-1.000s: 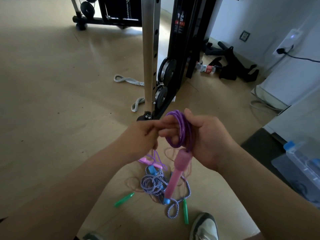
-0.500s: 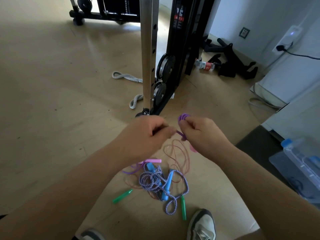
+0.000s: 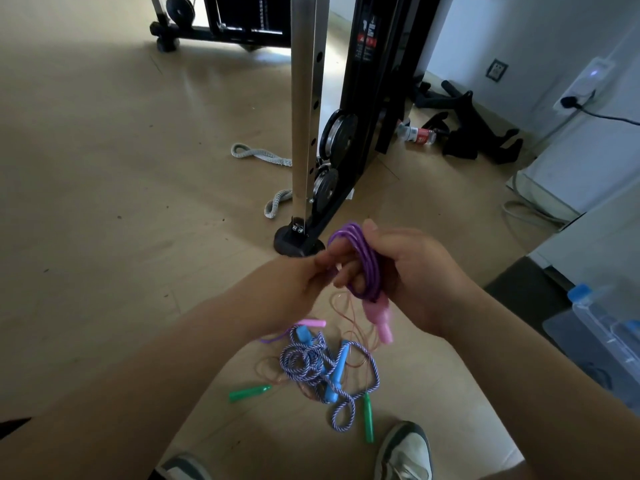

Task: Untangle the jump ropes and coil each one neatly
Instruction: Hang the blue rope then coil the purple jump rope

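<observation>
My R hand (image 3: 415, 271) gripped thin purple plastic jump rope (image 3: 360, 265), coil fuller than half a sec ago, so nearly done; L hand (image 3: 294, 285) pinched its loose strand. Blue-white twisted rope (image 3: 311, 365) lay tangled on floor (image 3: 104, 237).

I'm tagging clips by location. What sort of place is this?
Probably a home gym or workout room: a black exercise machine with weight plates, and jump ropes tangled on the wooden floor.

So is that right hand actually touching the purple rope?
Touching. The head view shows the purple rope coiled in loops around the curled fingers of the right hand, with no gap between them.
</observation>
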The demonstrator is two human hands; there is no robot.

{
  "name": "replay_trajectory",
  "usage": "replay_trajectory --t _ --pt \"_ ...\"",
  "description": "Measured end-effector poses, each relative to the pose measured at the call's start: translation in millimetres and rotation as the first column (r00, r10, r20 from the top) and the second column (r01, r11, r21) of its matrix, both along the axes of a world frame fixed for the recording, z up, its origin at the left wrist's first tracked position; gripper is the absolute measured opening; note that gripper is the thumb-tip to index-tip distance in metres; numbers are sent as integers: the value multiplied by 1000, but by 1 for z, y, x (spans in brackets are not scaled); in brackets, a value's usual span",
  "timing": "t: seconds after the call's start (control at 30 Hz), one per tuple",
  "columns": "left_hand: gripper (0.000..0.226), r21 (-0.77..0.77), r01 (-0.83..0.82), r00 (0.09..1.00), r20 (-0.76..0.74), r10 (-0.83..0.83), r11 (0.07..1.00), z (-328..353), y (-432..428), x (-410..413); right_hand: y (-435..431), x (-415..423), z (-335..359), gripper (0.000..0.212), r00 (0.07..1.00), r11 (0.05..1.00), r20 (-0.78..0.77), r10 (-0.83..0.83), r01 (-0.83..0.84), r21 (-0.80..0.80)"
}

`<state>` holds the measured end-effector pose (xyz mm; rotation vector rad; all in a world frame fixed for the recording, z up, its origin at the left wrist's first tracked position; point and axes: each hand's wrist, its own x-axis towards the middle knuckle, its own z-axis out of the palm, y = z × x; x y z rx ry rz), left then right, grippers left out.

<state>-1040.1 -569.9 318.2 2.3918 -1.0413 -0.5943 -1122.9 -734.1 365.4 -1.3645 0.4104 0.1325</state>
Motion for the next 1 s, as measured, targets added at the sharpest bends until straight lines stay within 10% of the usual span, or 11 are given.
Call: replay_trajectory --t 0.2,0.37,0.63,1.0 --pt "24 239 212 975 19 -223 947 -1 -13 -38 0 2 -12 36 994 809 -12 -105 78 -583" --pt "25 -179 137 990 -14 -142 974 27 -11 -20 -5 -1 -21 39 987 345 -90 131 -131 -929" --pt "4 -482 -185 981 -144 131 856 25 15 21 -2 0 -3 41 982 888 -111 149 -183 -421" --pt "20 -255 -150 988 -76 135 955 -9 5 15 2 -7 2 47 994 996 -71 85 -82 43"
